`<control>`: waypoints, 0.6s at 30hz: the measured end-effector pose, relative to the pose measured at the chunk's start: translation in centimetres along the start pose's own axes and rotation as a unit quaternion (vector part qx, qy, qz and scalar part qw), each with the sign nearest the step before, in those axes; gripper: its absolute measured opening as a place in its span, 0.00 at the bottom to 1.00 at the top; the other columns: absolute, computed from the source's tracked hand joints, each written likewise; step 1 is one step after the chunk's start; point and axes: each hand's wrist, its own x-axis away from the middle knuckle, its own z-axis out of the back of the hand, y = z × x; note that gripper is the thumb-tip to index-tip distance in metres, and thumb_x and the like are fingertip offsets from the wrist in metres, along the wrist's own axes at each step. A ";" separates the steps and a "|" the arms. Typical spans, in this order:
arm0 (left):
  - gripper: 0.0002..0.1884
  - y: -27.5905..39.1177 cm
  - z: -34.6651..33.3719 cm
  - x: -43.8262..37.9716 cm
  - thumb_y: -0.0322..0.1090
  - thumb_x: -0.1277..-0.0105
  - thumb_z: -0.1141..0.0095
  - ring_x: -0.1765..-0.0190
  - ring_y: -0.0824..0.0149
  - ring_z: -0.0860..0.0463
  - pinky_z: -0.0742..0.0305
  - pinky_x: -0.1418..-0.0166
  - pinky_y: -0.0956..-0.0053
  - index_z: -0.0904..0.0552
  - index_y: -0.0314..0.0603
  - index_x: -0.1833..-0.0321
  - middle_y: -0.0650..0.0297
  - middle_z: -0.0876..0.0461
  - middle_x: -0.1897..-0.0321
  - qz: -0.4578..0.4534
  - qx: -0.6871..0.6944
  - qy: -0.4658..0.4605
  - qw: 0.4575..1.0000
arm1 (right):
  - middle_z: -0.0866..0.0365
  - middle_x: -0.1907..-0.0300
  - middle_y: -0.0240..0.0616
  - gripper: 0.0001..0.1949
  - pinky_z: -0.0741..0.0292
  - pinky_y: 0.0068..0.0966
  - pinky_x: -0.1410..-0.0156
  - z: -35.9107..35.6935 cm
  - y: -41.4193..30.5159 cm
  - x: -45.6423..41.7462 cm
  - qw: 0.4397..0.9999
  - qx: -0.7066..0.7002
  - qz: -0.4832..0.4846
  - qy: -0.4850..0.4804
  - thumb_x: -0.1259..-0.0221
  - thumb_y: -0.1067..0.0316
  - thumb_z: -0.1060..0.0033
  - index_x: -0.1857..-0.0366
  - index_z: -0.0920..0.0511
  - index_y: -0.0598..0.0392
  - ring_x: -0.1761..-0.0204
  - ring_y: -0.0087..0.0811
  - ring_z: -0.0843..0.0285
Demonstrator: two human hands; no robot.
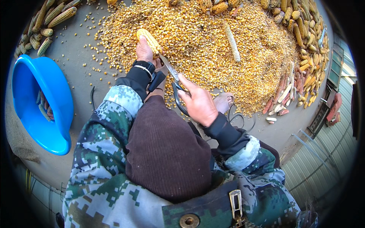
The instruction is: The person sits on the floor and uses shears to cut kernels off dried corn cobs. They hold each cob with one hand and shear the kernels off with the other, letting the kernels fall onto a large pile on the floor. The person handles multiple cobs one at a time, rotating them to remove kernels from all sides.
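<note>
My left hand (145,51) holds a yellow ear of corn (148,40), tilted, above the edge of a broad heap of loose corn kernels (188,37). In my right hand (199,101) is a pair of scissors (171,68) with black handles. Their blades look closed together, and the tip meets the lower end of the ear near my left fingers. Whether the tip is between kernel rows is too small to tell. A bare pale cob (232,42) lies on the heap to the right of the ear.
To the left stands a blue plastic basin (61,94) with several cobs inside. Unshelled ears (61,15) lie at the upper left, and more ears (310,37) are piled along the right. Red and white stripped cobs (282,91) sit beside the heap. A shoe (223,101) touches its near edge.
</note>
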 end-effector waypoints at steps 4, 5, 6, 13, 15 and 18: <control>0.29 -0.7 -0.3 -0.5 0.61 0.30 0.64 0.75 0.56 0.21 0.23 0.73 0.62 0.29 0.37 0.51 0.53 0.21 0.72 -0.035 0.005 0.018 0.999 | 0.20 0.61 0.54 0.21 0.24 0.35 0.57 0.4 0.2 -0.5 0.993 0.116 0.001 0.010 0.38 0.63 0.45 0.40 0.27 0.49 0.63 0.52 0.21; 0.29 -0.8 -0.1 -0.7 0.61 0.30 0.65 0.76 0.57 0.21 0.23 0.74 0.62 0.29 0.38 0.51 0.53 0.21 0.73 -0.037 -0.010 0.018 0.999 | 0.19 0.65 0.51 0.21 0.24 0.35 0.58 0.6 0.3 -1.0 0.998 0.056 0.030 0.022 0.38 0.64 0.46 0.40 0.27 0.50 0.65 0.50 0.21; 0.29 -1.0 0.2 -0.8 0.61 0.30 0.65 0.76 0.57 0.20 0.23 0.74 0.62 0.29 0.38 0.50 0.54 0.20 0.73 -0.043 -0.026 0.007 0.999 | 0.19 0.68 0.48 0.21 0.24 0.34 0.60 0.7 0.3 -1.7 0.999 0.017 0.030 0.014 0.37 0.64 0.46 0.40 0.28 0.51 0.68 0.47 0.20; 0.27 -0.9 3.2 -3.8 0.65 0.31 0.68 0.82 0.58 0.24 0.33 0.85 0.63 0.29 0.49 0.54 0.58 0.24 0.79 -0.115 -0.128 0.038 0.984 | 0.19 0.66 0.56 0.21 0.24 0.43 0.58 -0.1 -1.5 -5.6 0.992 0.106 0.063 -0.013 0.39 0.60 0.45 0.43 0.29 0.53 0.62 0.52 0.19; 0.28 -0.7 4.1 -4.2 0.66 0.32 0.70 0.83 0.58 0.26 0.36 0.87 0.63 0.29 0.49 0.56 0.57 0.24 0.80 -0.072 -0.104 0.019 0.992 | 0.20 0.67 0.54 0.20 0.25 0.47 0.62 -0.8 -1.8 -5.6 0.983 0.166 0.080 0.019 0.39 0.59 0.46 0.44 0.30 0.52 0.67 0.53 0.20; 0.28 -0.8 4.4 -3.5 0.65 0.31 0.71 0.84 0.58 0.25 0.37 0.88 0.62 0.29 0.48 0.57 0.57 0.24 0.79 -0.060 -0.108 0.010 0.992 | 0.22 0.67 0.55 0.22 0.25 0.47 0.64 -1.4 -1.8 -6.3 0.970 0.225 0.082 0.031 0.40 0.57 0.45 0.42 0.31 0.50 0.68 0.54 0.20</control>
